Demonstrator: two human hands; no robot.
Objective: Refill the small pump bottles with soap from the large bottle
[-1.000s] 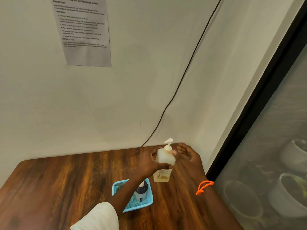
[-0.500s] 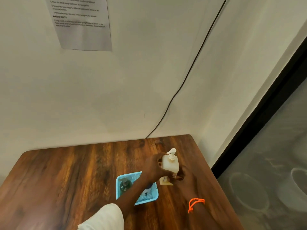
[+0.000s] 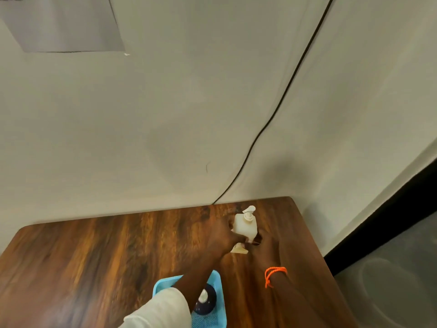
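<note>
Head view: large bottle [image 3: 246,224] upright between left hand [image 3: 222,237] and right hand [image 3: 264,247], fingers of both wrapped round it.

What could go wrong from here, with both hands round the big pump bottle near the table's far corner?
1. The large bottle stands close to the table far right corner; a slip by the left hand or right hand might send it off the edge.
2. Its pump is on, so soap could spurt if pressed.
3. The left forearm crosses above the blue basket and small dark bottle; pulling back might knock it.
</note>
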